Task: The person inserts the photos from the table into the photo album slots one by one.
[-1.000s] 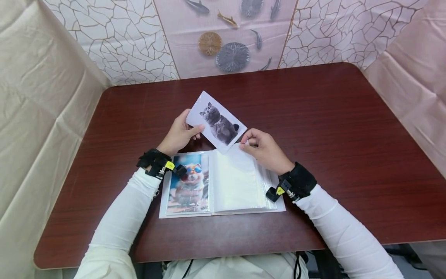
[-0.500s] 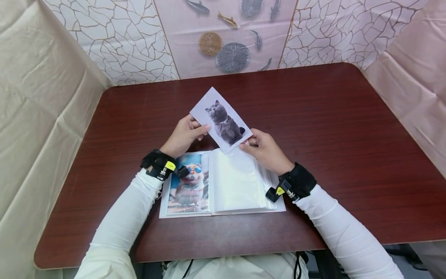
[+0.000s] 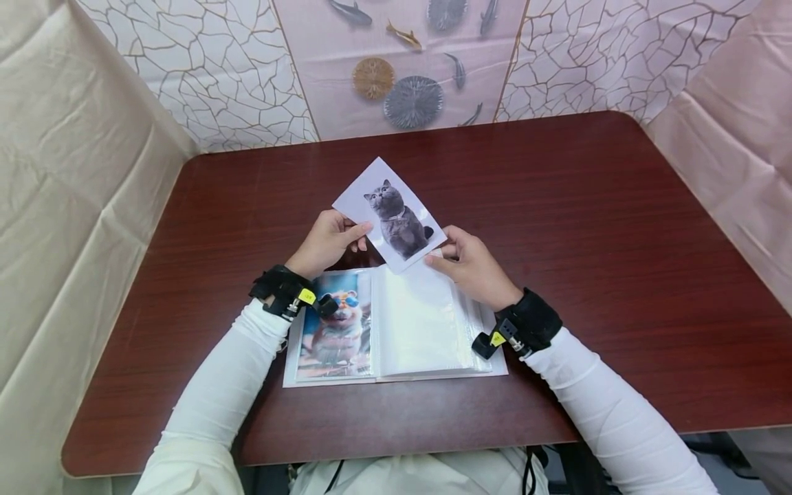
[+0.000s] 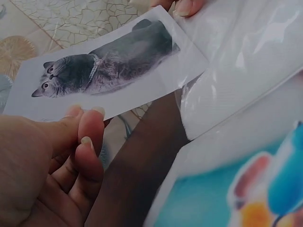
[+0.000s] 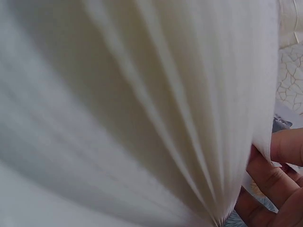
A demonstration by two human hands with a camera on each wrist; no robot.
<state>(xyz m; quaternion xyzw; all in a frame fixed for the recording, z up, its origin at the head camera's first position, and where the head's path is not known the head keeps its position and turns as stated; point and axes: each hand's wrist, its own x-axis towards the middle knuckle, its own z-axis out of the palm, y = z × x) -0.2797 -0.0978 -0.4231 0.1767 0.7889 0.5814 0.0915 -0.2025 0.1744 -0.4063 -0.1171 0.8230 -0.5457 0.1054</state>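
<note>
A white photo print of a grey cat (image 3: 399, 218) is tilted above the album, its lower end meeting the sleeve's top edge. My left hand (image 3: 328, 240) pinches its left edge between thumb and fingers. Below lies an open photo album (image 3: 421, 330) with clear pocket pages. My right hand (image 3: 473, 265) pinches the top corner of the right-hand clear sleeve (image 4: 227, 80), next to the print's right corner. In the left wrist view the print's corner overlaps the clear film. The right wrist view shows fanned album pages (image 5: 189, 94) and my fingers (image 5: 272, 177) on a page corner.
The album's left page holds a picture of an animal in sunglasses (image 3: 337, 337). Underneath is a dark red-brown table (image 3: 588, 275). A patterned cloth (image 3: 408, 69) hangs behind its far edge, and pale cloths (image 3: 74, 206) flank the sides.
My left hand has carried the cat print rightward, its right corner now by my right fingers. Lately it has dipped slightly. The right hand has stayed almost still at the sleeve.
</note>
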